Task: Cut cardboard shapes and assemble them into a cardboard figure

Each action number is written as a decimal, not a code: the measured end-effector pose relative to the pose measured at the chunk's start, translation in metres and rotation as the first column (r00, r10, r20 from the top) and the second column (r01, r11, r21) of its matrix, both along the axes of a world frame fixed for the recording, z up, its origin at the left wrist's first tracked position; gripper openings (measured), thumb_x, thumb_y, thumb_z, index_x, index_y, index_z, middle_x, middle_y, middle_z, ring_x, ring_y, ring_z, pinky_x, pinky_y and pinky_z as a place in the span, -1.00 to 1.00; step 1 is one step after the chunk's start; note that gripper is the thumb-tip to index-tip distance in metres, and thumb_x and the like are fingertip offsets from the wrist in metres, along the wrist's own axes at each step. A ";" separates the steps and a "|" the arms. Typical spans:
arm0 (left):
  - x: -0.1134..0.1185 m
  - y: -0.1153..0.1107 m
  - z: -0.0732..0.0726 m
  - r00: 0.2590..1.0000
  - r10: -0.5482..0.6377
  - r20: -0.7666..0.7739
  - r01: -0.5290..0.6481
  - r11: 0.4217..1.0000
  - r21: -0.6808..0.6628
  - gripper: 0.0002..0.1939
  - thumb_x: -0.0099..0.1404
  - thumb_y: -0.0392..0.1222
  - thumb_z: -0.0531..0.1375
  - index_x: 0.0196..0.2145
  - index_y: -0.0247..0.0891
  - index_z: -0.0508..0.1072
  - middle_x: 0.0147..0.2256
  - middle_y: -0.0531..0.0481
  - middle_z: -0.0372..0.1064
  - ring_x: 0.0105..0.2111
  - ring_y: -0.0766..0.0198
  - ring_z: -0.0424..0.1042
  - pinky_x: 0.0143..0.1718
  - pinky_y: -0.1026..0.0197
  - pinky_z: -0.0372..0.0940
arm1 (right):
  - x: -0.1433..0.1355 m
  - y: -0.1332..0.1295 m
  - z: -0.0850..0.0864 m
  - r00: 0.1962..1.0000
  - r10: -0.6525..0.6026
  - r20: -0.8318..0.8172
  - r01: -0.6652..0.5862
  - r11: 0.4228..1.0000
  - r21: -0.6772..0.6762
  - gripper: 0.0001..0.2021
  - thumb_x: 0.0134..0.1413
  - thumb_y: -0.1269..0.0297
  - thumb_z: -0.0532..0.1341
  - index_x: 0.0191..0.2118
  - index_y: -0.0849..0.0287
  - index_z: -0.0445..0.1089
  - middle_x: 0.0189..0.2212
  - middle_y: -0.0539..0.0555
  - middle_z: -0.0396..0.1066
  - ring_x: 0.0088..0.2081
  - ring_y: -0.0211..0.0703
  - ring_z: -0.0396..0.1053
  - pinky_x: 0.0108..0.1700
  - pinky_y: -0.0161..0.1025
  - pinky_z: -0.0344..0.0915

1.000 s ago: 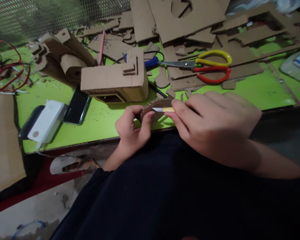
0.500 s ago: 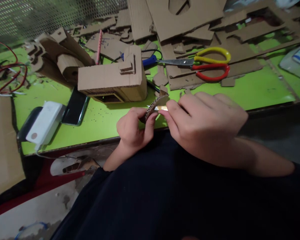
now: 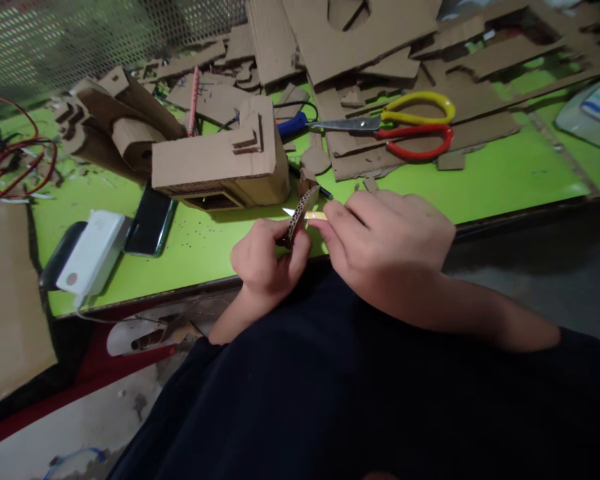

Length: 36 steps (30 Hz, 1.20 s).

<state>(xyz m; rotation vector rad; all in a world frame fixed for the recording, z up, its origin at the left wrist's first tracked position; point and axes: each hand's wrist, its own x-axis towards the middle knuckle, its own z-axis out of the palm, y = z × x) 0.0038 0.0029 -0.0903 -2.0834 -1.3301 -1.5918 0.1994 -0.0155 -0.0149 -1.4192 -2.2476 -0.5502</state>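
My left hand (image 3: 267, 257) pinches a small curved piece of layered cardboard (image 3: 303, 210) near the table's front edge, its corrugated edge facing up. My right hand (image 3: 387, 250) is closed on a craft knife (image 3: 316, 215) with a yellowish handle end; most of the handle is hidden in the fist. The blade runs through or behind the cardboard piece, and its pointed tip shows on the left side. Just beyond my hands stands a cardboard box (image 3: 220, 163) with a rectangular opening and small glued-on strips.
Scissors (image 3: 370, 125) with yellow and red handles lie on cardboard scraps (image 3: 475, 143). A phone (image 3: 150, 223), a white power bank (image 3: 94, 253), a pink pencil (image 3: 194, 100) and a cardboard assembly (image 3: 125, 127) are on the green table (image 3: 535, 170). Red wires (image 3: 20, 160) are at left.
The knife blade has pushed further leftward, so more of its tip shows past the cardboard. My right hand has moved left, and the cardboard piece stands more upright.
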 end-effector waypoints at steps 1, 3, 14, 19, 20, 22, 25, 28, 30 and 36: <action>0.000 0.000 0.000 1.000 0.002 0.000 -0.002 1.000 -0.004 -0.90 0.56 -0.15 0.41 -0.16 -0.17 0.63 -0.37 0.05 0.60 -0.46 0.35 0.49 -0.37 0.26 0.33 | 0.000 0.000 0.000 1.000 0.006 -0.023 -0.006 1.000 0.020 -0.60 0.77 0.16 0.17 -0.16 0.11 0.66 -0.38 0.09 0.54 -0.30 -0.05 0.25 -0.16 0.04 -0.06; 0.001 0.001 0.000 1.000 -0.006 0.001 0.006 1.000 -0.001 -0.91 0.55 -0.16 0.41 -0.17 -0.17 0.62 -0.38 0.06 0.59 -0.46 0.34 0.47 -0.37 0.25 0.32 | 0.001 0.000 -0.002 0.998 0.026 -0.062 -0.023 0.999 0.034 -0.60 0.77 0.16 0.18 -0.14 0.15 0.68 -0.39 0.11 0.53 -0.30 -0.05 0.26 -0.17 0.04 -0.08; 0.002 0.001 0.003 0.998 -0.036 -0.045 0.037 0.999 0.019 -0.84 0.48 -0.29 0.40 -0.15 -0.14 0.47 -0.38 0.12 0.50 -0.45 0.35 0.40 -0.39 0.22 0.17 | 0.008 -0.004 -0.005 0.998 0.007 -0.061 -0.003 0.998 0.066 -0.61 0.74 0.15 0.22 -0.23 0.11 0.64 -0.43 0.08 0.49 -0.35 -0.07 0.22 -0.22 0.04 -0.10; -0.002 -0.001 0.008 0.989 -0.055 -0.134 0.052 0.998 -0.027 -0.83 0.52 -0.21 0.36 -0.21 -0.14 0.42 -0.45 0.13 0.38 -0.51 0.34 0.29 -0.43 0.15 0.07 | 0.013 -0.004 -0.005 0.999 0.053 -0.010 -0.053 0.998 0.014 -0.61 0.74 0.17 0.19 -0.21 0.09 0.64 -0.41 0.09 0.50 -0.29 -0.05 0.32 -0.20 0.06 -0.06; -0.003 0.000 0.009 0.987 -0.049 -0.150 0.039 0.997 -0.064 -0.81 0.55 -0.20 0.34 -0.23 -0.14 0.40 -0.47 0.14 0.34 -0.53 0.35 0.25 -0.43 0.14 0.03 | 0.014 -0.003 -0.005 0.998 0.068 0.003 -0.068 0.998 -0.010 -0.61 0.75 0.21 0.17 -0.20 0.11 0.64 -0.40 0.09 0.50 -0.28 -0.04 0.33 -0.20 0.06 -0.06; -0.004 0.001 0.009 0.983 -0.044 -0.181 0.020 0.991 -0.130 -0.75 0.58 -0.19 0.29 -0.29 -0.14 0.35 -0.49 0.15 0.26 -0.53 0.34 0.18 -0.42 0.12 -0.03 | 0.014 -0.003 -0.005 0.995 0.092 0.021 -0.091 0.994 -0.052 -0.60 0.75 0.26 0.13 -0.16 0.14 0.66 -0.39 0.10 0.50 -0.27 -0.03 0.33 -0.20 0.06 -0.06; -0.005 0.003 0.008 0.978 -0.050 -0.201 0.029 0.994 -0.107 -0.67 0.59 -0.19 0.29 -0.34 -0.13 0.28 -0.51 0.16 0.16 -0.53 0.33 0.11 -0.41 0.10 -0.08 | 0.015 -0.004 -0.006 0.995 0.092 0.028 -0.091 0.995 -0.040 -0.62 0.73 0.30 0.14 -0.16 0.16 0.66 -0.39 0.10 0.50 -0.28 -0.04 0.30 -0.21 0.04 -0.06; -0.005 0.005 0.007 0.979 -0.050 -0.195 0.040 0.998 -0.052 -0.65 0.59 -0.20 0.31 -0.35 -0.14 0.29 -0.51 0.16 0.16 -0.52 0.34 0.11 -0.40 0.11 -0.10 | 0.015 -0.007 -0.005 0.997 0.061 0.037 -0.062 0.997 0.044 -0.66 0.70 0.30 0.21 -0.20 0.16 0.64 -0.41 0.09 0.49 -0.31 -0.03 0.29 -0.22 0.04 -0.03; -0.005 0.005 0.006 0.978 -0.041 -0.206 0.033 0.999 -0.042 -0.66 0.61 -0.19 0.31 -0.34 -0.14 0.30 -0.51 0.16 0.18 -0.52 0.33 0.13 -0.40 0.11 -0.10 | 0.015 -0.009 -0.003 0.998 0.047 0.044 -0.050 0.996 0.069 -0.68 0.69 0.31 0.23 -0.21 0.16 0.63 -0.42 0.08 0.48 -0.31 -0.02 0.30 -0.22 0.02 -0.02; -0.004 0.005 0.007 0.967 -0.027 -0.252 0.019 0.999 -0.035 -0.65 0.66 -0.15 0.28 -0.32 -0.13 0.31 -0.50 0.15 0.19 -0.51 0.31 0.14 -0.41 0.09 -0.06 | 0.018 -0.013 -0.003 0.999 0.020 0.035 -0.023 0.997 0.078 -0.70 0.65 0.28 0.31 -0.27 0.14 0.58 -0.43 0.06 0.45 -0.35 -0.03 0.26 -0.23 -0.01 -0.04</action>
